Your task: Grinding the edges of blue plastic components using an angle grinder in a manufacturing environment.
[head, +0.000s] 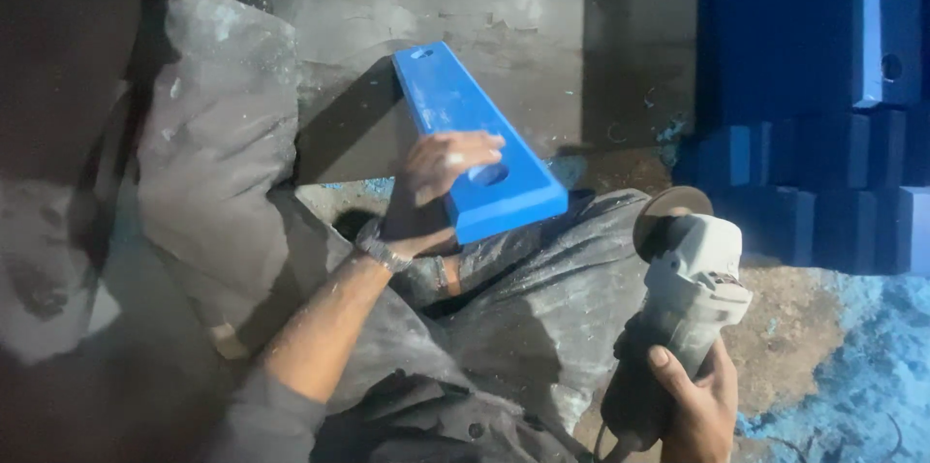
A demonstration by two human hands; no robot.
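A long blue plastic block (455,114) with a slot at its far end and a round hole near its close end lies slanted across my lap. My left hand (436,177) grips its near left edge, fingers over the top face beside the hole. My right hand (693,400) holds the body of a grey angle grinder (678,303) at the lower right. Its disc (664,209) points up and stands apart from the block, to the right of the block's near end.
Stacked blue blocks (814,85) fill the upper right. Blue shavings (852,366) litter the dirt floor at the lower right. A grey concrete slab (484,8) lies beyond the block. Dusty grey cloth (213,134) bunches at the left; my dusty trousers (542,308) lie below.
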